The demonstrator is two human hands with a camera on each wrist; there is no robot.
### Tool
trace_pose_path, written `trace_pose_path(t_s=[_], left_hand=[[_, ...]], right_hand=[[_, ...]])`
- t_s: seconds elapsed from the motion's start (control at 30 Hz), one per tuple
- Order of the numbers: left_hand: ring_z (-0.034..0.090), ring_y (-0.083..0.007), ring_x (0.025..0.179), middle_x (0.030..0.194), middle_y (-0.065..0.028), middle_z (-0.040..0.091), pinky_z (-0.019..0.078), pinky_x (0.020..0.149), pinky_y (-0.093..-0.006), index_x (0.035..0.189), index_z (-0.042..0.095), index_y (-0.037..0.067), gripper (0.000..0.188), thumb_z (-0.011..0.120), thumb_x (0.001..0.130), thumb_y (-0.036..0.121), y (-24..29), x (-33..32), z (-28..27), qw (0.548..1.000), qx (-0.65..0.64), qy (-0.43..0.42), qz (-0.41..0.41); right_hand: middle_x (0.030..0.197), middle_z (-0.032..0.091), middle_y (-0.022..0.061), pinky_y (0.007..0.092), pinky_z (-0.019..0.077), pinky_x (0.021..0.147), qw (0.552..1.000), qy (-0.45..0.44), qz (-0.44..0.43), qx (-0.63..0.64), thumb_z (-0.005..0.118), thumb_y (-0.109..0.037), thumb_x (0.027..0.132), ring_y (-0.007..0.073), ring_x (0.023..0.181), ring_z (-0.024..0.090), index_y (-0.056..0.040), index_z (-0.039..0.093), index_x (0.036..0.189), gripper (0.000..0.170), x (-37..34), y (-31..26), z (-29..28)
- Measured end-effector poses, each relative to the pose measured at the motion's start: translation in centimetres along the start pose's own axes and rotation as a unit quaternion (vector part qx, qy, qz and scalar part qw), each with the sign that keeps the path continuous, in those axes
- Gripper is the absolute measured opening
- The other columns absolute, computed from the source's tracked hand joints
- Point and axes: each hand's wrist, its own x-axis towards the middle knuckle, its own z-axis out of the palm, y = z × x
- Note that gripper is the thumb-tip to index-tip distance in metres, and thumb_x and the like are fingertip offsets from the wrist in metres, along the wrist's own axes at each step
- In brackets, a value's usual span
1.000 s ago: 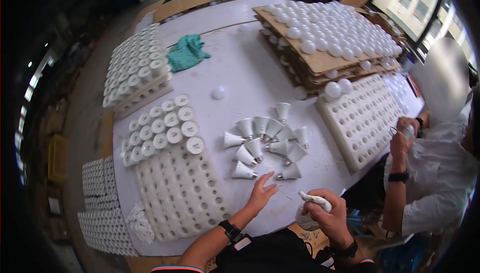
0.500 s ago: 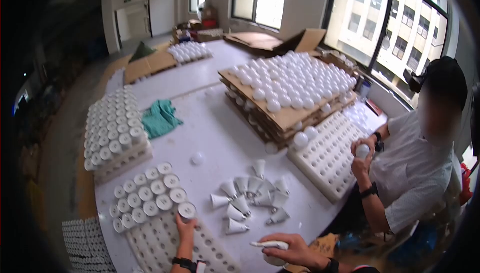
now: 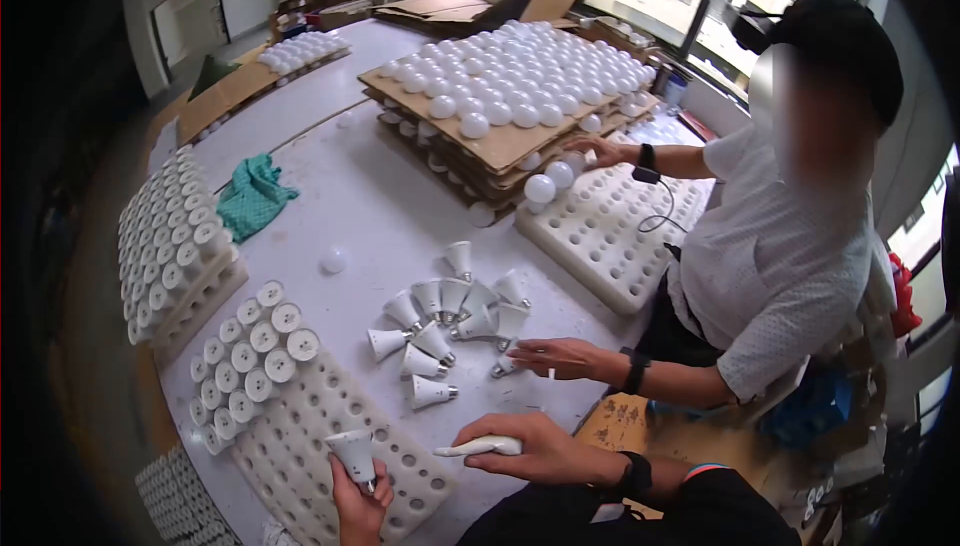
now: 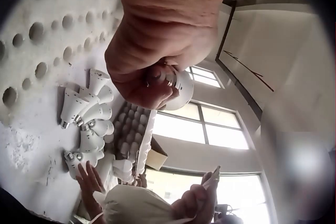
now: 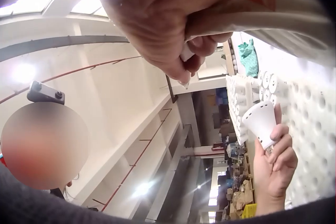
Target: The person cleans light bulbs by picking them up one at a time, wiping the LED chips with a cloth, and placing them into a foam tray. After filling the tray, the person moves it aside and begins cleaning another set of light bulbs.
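Observation:
My left hand (image 3: pixel 360 508) grips a white cone-shaped bulb housing (image 3: pixel 352 454) by its narrow screw end, wide end up, above the foam tray (image 3: pixel 400 466). The right wrist view shows that housing (image 5: pixel 259 121) in the left hand (image 5: pixel 276 169), fingers curled round its base. In the head view, my right hand (image 3: pixel 550 451) holds a soft white pouch (image 3: pixel 482 445) with a narrow tip pointing left. Its bulky body (image 4: pixel 137 205) shows in the left wrist view. Loose housings (image 3: pixel 430 392) lie on the table beyond the hands.
Upright housings (image 3: pixel 242 356) stand in rows at the tray's far end, with more (image 3: pixel 165 246) stacked behind. A green cloth (image 3: pixel 252 196) and a single globe (image 3: pixel 333 260) lie mid-table. Cardboard layers of globes (image 3: pixel 500 76) rise behind. At right, another person (image 3: pixel 790 236) reaches over the table.
My left hand has lifted the corner housing from the rows and brought it nearer me. The other person's hands have parted, one reaching to the globes, one to the loose housings. The head view has shifted.

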Motion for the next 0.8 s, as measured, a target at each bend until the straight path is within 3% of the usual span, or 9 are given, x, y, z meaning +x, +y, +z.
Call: trace_pose_path(t_s=[0.1, 0.17, 0.2, 0.27, 0.3, 0.47, 0.53, 0.67, 0.8], left_hand=[[0.044, -0.0124, 0.046, 0.070, -0.0072, 0.055, 0.0334, 0.036, -0.0218, 0.099, 0.052, 0.003, 0.055, 0.031, 0.087, 0.052, 0.0, -3.9, 0.1, 0.982, -0.062, -0.133, -0.118], [0.040, -0.0122, 0.038, 0.066, -0.0068, 0.054, 0.0282, 0.030, -0.0199, 0.096, 0.051, 0.002, 0.056, 0.030, 0.087, 0.053, -0.3, -6.3, 3.2, 0.996, -0.035, 0.045, -0.071], [0.040, -0.0122, 0.038, 0.066, -0.0068, 0.054, 0.0282, 0.030, -0.0199, 0.096, 0.051, 0.002, 0.056, 0.030, 0.087, 0.053, -0.2, -6.9, 3.4, 0.996, -0.033, 0.041, -0.075], [0.034, -0.0130, 0.031, 0.063, -0.0089, 0.054, 0.0256, 0.027, -0.0206, 0.096, 0.050, 0.001, 0.054, 0.029, 0.089, 0.050, -0.5, -7.6, 3.8, 0.983, -0.057, -0.131, -0.111], [0.033, -0.0137, 0.030, 0.067, -0.0124, 0.056, 0.0255, 0.026, -0.0210, 0.099, 0.050, 0.001, 0.052, 0.028, 0.090, 0.047, -0.6, -7.7, 4.5, 0.984, -0.065, -0.019, -0.164], [0.041, -0.0161, 0.038, 0.085, -0.0154, 0.060, 0.0311, 0.028, -0.0220, 0.112, 0.047, 0.005, 0.047, 0.033, 0.089, 0.044, -1.4, -9.0, 8.2, 0.983, -0.056, 0.145, -0.100], [0.042, -0.0157, 0.038, 0.086, -0.0160, 0.060, 0.0310, 0.028, -0.0217, 0.114, 0.046, 0.006, 0.047, 0.033, 0.089, 0.044, -1.4, -9.2, 7.4, 0.992, -0.060, -0.036, -0.107], [0.042, -0.0152, 0.038, 0.085, -0.0165, 0.060, 0.0313, 0.029, -0.0220, 0.112, 0.048, 0.007, 0.047, 0.034, 0.089, 0.045, -2.1, -8.5, 7.1, 0.988, -0.040, 0.001, -0.147], [0.044, -0.0141, 0.043, 0.086, -0.0160, 0.059, 0.0321, 0.030, -0.0215, 0.109, 0.047, 0.006, 0.045, 0.033, 0.090, 0.044, -2.8, -8.4, 6.5, 0.979, -0.050, -0.095, -0.174]], right_hand=[[0.101, 0.060, 0.0061, 0.0273, 0.0441, 0.078, 0.995, -0.053, -0.073, 0.039, 0.061, -0.016, 0.080, 0.0166, 0.090, 0.058, -0.0071, 0.058, 0.105, 0.027, 1.0, 0.4, 0.4], [0.101, 0.060, 0.0066, 0.0276, 0.0442, 0.079, 0.995, -0.044, -0.082, 0.033, 0.061, -0.017, 0.080, 0.0171, 0.090, 0.058, -0.0075, 0.057, 0.106, 0.028, 0.6, 0.5, 0.1], [0.102, 0.060, 0.0071, 0.0279, 0.0443, 0.079, 0.995, -0.045, -0.089, 0.031, 0.061, -0.017, 0.080, 0.0176, 0.091, 0.058, -0.0080, 0.057, 0.107, 0.029, 0.2, 0.5, 0.0], [0.101, 0.060, 0.0076, 0.0278, 0.0447, 0.078, 0.993, -0.006, -0.116, 0.014, 0.061, -0.017, 0.080, 0.0183, 0.091, 0.058, -0.0086, 0.056, 0.109, 0.030, -0.2, 0.3, -0.1], [0.101, 0.060, 0.0080, 0.0278, 0.0451, 0.077, 0.989, 0.028, -0.146, -0.001, 0.061, -0.018, 0.080, 0.0190, 0.090, 0.058, -0.0092, 0.055, 0.110, 0.032, -0.3, 0.2, -0.3], [0.098, 0.060, 0.0078, 0.0282, 0.0466, 0.072, 0.983, 0.052, -0.168, -0.051, 0.061, -0.018, 0.080, 0.0208, 0.084, 0.059, -0.0095, 0.054, 0.109, 0.031, -1.1, -0.2, -1.2], [0.097, 0.059, 0.0075, 0.0287, 0.0467, 0.070, 0.984, 0.043, -0.165, -0.053, 0.060, -0.019, 0.080, 0.0222, 0.081, 0.059, -0.0088, 0.054, 0.107, 0.029, -1.2, -0.2, -1.5], [0.098, 0.059, 0.0075, 0.0285, 0.0464, 0.070, 0.977, 0.054, -0.199, -0.047, 0.060, -0.019, 0.081, 0.0218, 0.080, 0.058, -0.0090, 0.053, 0.108, 0.030, -1.4, 0.2, -1.6], [0.101, 0.057, 0.0080, 0.0290, 0.0456, 0.072, 0.978, 0.051, -0.202, -0.029, 0.057, -0.020, 0.083, 0.0213, 0.083, 0.057, -0.0091, 0.052, 0.109, 0.029, -1.4, 0.5, -1.6]])
